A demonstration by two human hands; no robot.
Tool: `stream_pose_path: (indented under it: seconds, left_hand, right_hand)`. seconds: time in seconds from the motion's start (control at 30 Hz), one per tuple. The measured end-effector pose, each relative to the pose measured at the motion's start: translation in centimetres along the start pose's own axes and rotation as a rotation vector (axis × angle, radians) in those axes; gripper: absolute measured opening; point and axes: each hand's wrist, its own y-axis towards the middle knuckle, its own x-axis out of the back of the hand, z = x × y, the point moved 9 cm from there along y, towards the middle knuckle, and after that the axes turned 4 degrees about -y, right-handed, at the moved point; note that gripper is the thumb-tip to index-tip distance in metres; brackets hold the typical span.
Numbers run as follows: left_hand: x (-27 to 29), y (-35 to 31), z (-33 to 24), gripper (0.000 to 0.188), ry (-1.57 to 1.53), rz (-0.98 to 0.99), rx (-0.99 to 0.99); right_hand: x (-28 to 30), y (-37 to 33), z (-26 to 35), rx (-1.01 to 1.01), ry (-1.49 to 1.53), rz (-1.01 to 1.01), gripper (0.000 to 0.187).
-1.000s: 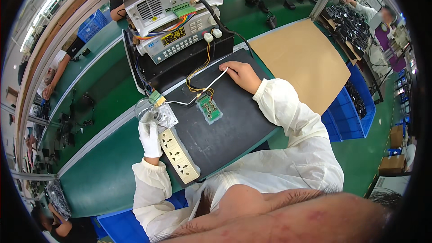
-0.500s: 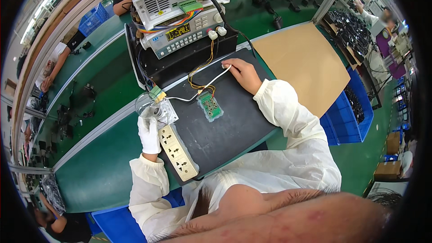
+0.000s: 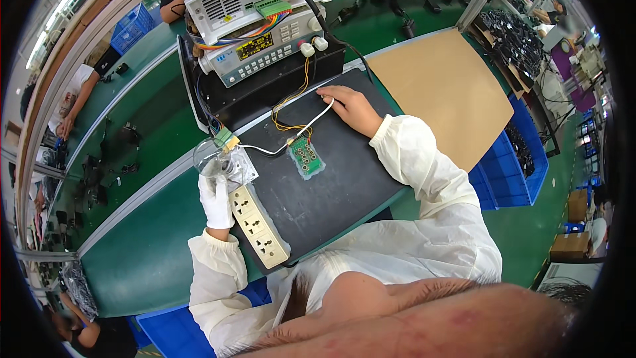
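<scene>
A white cable (image 3: pixel 320 118) runs across the black mat (image 3: pixel 338 172). Its far end is pinched in the bare fingers of my right hand (image 3: pixel 354 109), near the mat's back edge. The plug or tip there is mostly covered. Below the cable lies a small green circuit board (image 3: pixel 305 158) with yellow wires leading to it. My left hand (image 3: pixel 216 202), in a white glove, rests beside a clear bulb (image 3: pixel 212 157) on a white base (image 3: pixel 246 167). Its fingertips are partly behind the glass. A cream power strip (image 3: pixel 260 228) lies along the mat's left side. A green terminal block (image 3: pixel 226 138) touches the bulb area.
Stacked bench instruments (image 3: pixel 255 50) with a lit display stand on a black box (image 3: pixel 265 89) at the back. A cardboard sheet (image 3: pixel 440 93) lies to the right, with a blue crate (image 3: pixel 513 172) of dark parts beyond it. Other people work across the bench at left.
The view has shifted slightly, so the bench items sit a little further left. My right hand still pinches the cable end, and my left hand stays by the bulb.
</scene>
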Motion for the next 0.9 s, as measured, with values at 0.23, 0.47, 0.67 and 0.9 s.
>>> stream_pose_path:
  seconds: [0.23, 0.47, 0.67, 0.9]
  left_hand:
    - [-0.1, 0.1, -0.4, 0.040, 0.017, -0.018, 0.025]
    - [0.1, -0.1, 0.1, 0.041, -0.020, -0.023, 0.015]
    - [-0.1, 0.1, 0.0, 0.040, -0.005, 0.000, 0.031]
    - [-0.5, 0.0, -0.7, 0.039, -0.006, 0.008, 0.002]
  right_hand:
    - [-0.3, -0.2, 0.2, 0.049, -0.033, 0.024, 0.023]
    - [-0.4, -0.1, 0.5, 0.080, -0.113, 0.040, 0.020]
    - [-0.2, -0.6, 0.9, 0.093, -0.146, 0.056, 0.018]
    - [0.3, -0.9, 1.2, 0.087, -0.157, 0.074, 0.017]
